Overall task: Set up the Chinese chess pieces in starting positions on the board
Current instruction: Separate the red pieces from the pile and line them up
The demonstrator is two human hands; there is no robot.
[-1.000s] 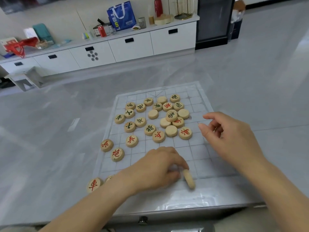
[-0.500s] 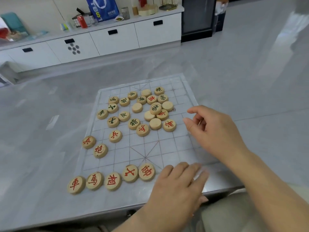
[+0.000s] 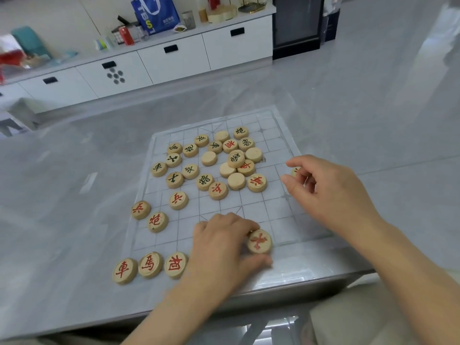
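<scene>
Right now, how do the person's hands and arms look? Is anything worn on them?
The left hand and right hand wear no gloves, and no ring, watch or bracelet shows. The left forearm and right forearm are uncovered up to the frame edge; no sleeve is visible.

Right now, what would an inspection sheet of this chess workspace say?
Surface: grey table; board lies near its front edge.
Job's things: chariot, horse and elephant lined up in the near row; soldiers and cannon on the left; loose pile mid-board, several pieces face down.
Clutter: blue bag and can on the far counter.
Grips: left hand curls on a red advisor in the near row; right hand pinches a held piece at the board's right edge.
Cables: nothing seen.
Surroundings: white cabinets, dark cabinet.
</scene>
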